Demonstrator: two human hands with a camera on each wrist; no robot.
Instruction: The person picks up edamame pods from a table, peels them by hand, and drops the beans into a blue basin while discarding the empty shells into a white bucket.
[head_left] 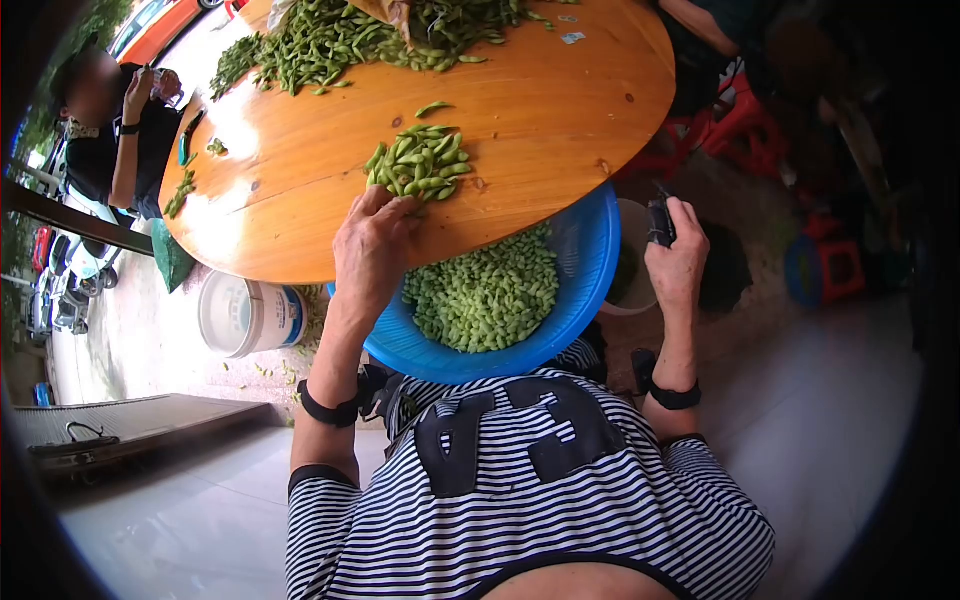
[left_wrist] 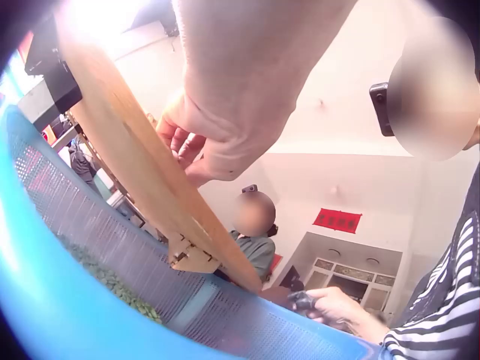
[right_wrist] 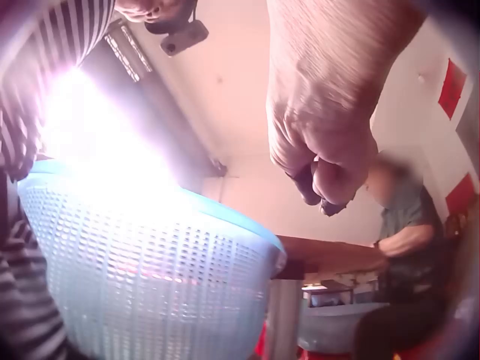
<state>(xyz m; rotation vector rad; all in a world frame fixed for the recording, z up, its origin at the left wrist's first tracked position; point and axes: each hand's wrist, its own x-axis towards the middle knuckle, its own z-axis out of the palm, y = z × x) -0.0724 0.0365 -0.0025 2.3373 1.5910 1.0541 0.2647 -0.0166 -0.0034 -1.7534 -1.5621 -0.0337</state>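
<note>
My left hand [head_left: 395,205] lies on the near edge of a round wooden table [head_left: 540,110], its fingers curled onto a small heap of green edamame pods [head_left: 420,160]. In the left wrist view the hand [left_wrist: 184,142] bends down against the tabletop [left_wrist: 142,180]. A blue mesh basket [head_left: 590,270] sits on my lap under the table edge and holds a mound of green pods [head_left: 485,295]. To the right of the basket, my right hand [head_left: 668,225] grips a small dark tool [head_left: 658,220]. The right wrist view shows that hand [right_wrist: 322,187] closed round the tool above the basket wall [right_wrist: 150,277].
A large heap of pods [head_left: 340,40] covers the far side of the table. A white bucket [head_left: 245,315] stands on the floor at the left, a pale tub [head_left: 632,265] behind the basket, and red stools [head_left: 735,125] at the right. One person [head_left: 120,130] sits at the left, another person [left_wrist: 255,240] across.
</note>
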